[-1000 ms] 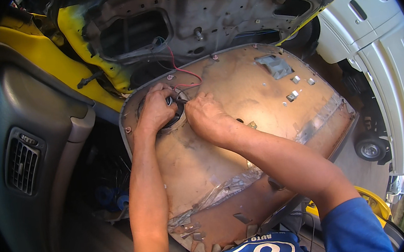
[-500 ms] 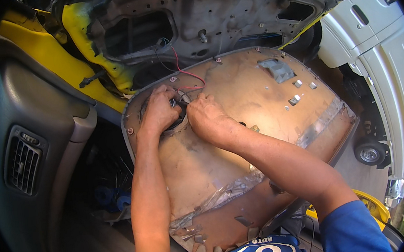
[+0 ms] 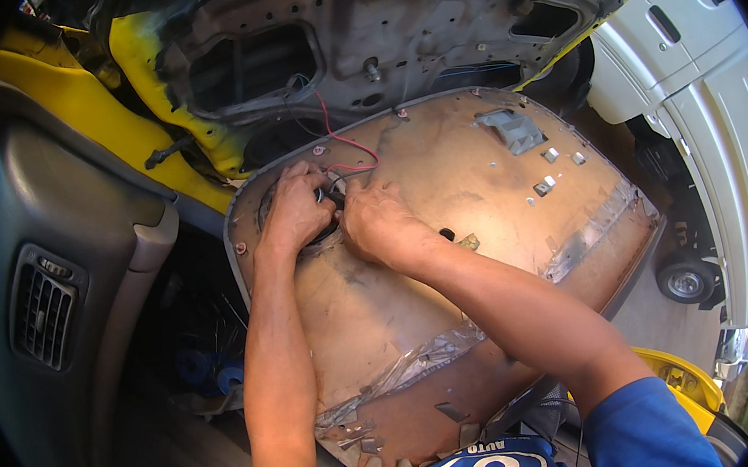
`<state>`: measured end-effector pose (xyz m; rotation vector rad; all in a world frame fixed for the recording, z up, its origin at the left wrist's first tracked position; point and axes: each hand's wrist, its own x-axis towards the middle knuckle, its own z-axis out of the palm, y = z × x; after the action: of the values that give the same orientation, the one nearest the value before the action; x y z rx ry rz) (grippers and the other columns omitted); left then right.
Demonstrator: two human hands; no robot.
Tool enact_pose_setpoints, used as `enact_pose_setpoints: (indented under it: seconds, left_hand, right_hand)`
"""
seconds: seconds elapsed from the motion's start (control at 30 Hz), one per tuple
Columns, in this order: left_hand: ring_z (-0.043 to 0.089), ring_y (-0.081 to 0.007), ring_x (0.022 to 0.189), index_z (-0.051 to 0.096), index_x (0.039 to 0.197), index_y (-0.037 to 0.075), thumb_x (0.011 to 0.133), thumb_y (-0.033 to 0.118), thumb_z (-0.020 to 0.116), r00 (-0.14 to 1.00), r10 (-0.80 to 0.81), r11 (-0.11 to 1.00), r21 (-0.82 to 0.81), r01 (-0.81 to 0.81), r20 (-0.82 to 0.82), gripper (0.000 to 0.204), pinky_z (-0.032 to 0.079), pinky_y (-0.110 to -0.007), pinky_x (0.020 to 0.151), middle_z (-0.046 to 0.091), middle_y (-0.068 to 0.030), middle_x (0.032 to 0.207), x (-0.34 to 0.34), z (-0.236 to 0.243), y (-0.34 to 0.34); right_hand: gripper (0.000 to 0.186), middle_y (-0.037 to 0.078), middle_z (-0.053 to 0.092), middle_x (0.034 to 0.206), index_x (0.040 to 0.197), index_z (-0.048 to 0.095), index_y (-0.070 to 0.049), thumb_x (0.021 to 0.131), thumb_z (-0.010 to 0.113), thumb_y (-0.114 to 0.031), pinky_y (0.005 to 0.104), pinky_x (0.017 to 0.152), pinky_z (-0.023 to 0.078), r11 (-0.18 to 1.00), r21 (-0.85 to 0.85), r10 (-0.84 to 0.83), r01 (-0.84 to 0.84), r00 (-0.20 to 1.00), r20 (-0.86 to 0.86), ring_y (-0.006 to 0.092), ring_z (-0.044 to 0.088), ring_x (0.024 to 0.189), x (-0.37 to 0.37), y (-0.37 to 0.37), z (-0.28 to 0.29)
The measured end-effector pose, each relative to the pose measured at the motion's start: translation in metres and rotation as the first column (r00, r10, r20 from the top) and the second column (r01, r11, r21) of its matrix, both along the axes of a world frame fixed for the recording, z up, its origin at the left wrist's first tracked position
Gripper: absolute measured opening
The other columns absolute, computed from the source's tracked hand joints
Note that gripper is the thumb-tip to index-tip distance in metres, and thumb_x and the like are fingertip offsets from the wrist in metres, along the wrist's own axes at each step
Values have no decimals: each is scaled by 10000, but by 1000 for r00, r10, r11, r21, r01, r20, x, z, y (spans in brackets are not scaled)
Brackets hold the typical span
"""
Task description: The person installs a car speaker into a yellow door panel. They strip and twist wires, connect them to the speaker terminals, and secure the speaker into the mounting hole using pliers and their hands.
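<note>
A brown door trim panel [image 3: 450,262] lies with its back side up, tilted in front of me. Near its far left end sits a round black speaker [image 3: 318,237], mostly covered by my hands. My left hand [image 3: 296,207] is curled over it, with its fingers closed on the speaker's dark part. Close against it, my right hand [image 3: 376,221] has its fingers pinched together at the speaker's right side; what lies between them is hidden. A red wire [image 3: 348,139] and a dark wire run from the door's metal shell [image 3: 346,54] down to my fingers.
Beyond the panel stands the open yellow door frame [image 3: 138,67]. At the left is the grey dashboard with an air vent [image 3: 47,307]. A white vehicle [image 3: 721,151] is parked at the right. Clips and metal pieces [image 3: 544,186] stick up from the panel.
My right hand has shifted slightly toward me and left, staying at the speaker. A dark wire now shows above its fingers. My left hand is nearly still.
</note>
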<state>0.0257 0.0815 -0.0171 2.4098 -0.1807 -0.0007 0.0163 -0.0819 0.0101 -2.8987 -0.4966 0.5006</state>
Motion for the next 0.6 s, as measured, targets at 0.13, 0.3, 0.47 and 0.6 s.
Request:
enact_pose_setpoints:
  seconds: [0.13,0.3,0.47,0.6]
  left_hand:
    - [587,-403,1255,793,1098,-40,728,71,726,1000,-17,1000,14,17,9,392,468,-439,1139,684,-202,1248,1,0,1]
    - [615,-398,1202,789,1017,-32,701,96,719,996,-23,1000,3,23,81,348,488,-438,1082,697,-180,1182,2,-5,2]
    - [627,-395,1192,790,1046,-33,707,91,715,998,-17,1000,-22,19,61,369,491,-432,1087,698,-181,1188,2,-9,2]
    - [637,-391,1196,792,1060,-28,717,84,714,996,-22,1000,6,21,84,369,495,-433,1084,699,-183,1190,2,-7,3]
  right_hand:
    - [330,276,689,1221,1281,629,49,1017,584,-144,484,934,595,959,-142,256,-246,965,55,416,694,1119,4,-7,-9]
    - [302,256,728,1182,1235,665,46,1006,567,-125,473,924,597,999,4,38,-38,999,6,404,729,1113,6,-6,-5]
    - [299,230,752,1172,1225,669,47,1006,558,-125,437,927,594,995,56,83,-79,994,-68,419,750,1055,9,-8,7]
    - [342,243,666,1331,1287,648,38,1008,568,-142,555,992,545,995,-26,99,-99,995,-3,435,654,1231,6,-8,14]
